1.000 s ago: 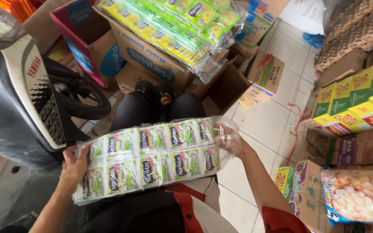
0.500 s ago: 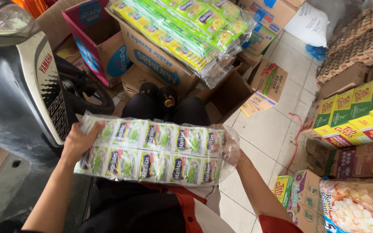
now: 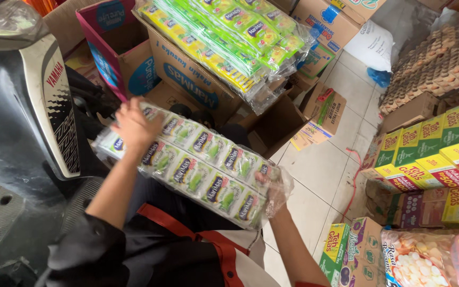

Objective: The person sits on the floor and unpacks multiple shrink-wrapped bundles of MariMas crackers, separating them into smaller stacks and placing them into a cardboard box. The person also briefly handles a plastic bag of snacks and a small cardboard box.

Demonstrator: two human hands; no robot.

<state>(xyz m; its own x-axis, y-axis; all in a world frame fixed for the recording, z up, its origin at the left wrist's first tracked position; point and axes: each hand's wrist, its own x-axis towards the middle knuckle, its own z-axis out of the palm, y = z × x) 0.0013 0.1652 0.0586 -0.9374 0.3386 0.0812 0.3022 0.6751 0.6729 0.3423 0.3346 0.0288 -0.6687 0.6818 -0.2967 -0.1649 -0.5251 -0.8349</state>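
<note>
Sachets of green drink powder, bundled in a clear plastic pack (image 3: 197, 167), are held mid-air between a scooter (image 3: 33, 106) and open cartons (image 3: 187, 74) — left hand (image 3: 131, 125) fingers clasped over one end, right hand (image 3: 274, 188) gripping the other — not yet set down.

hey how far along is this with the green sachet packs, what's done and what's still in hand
Looks done: several clear-wrapped packs of green sachets already lie stacked on the open cardboard box. In hand: one more sachet pack is held over the lap, left hand on its far end, right hand gripping the near end through the wrap. Left: this pack is not yet on the stack. Whether more packs wait cannot be seen.
</note>
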